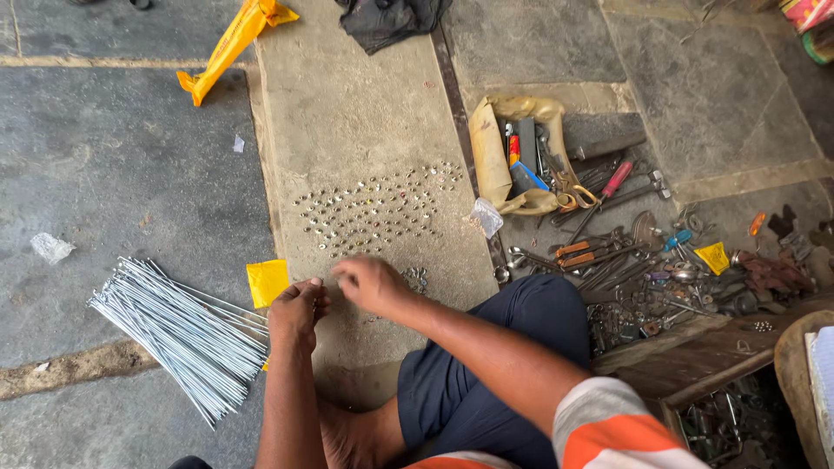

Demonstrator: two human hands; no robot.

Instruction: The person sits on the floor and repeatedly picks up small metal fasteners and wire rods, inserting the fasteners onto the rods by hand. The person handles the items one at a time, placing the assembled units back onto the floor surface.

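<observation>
Stone floor (130, 191): spoke bundle (187, 334) left, tool pile (643, 269) right; both hands (334, 300) pinched, contents unclear.

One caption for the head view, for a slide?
Both hands meet over small nuts, spokes at left.

Bundle of thin silvery spokes (178, 334) fanned on the stone floor, beside rowed nipples (373, 208).

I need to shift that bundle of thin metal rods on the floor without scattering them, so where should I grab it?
Probably around the bundle of metal rods near its middle, coming from above with the grip closing across the rods. They fan out at the left end and the lower end, so an end grab would likely spill them. The left hand is closest.
</observation>
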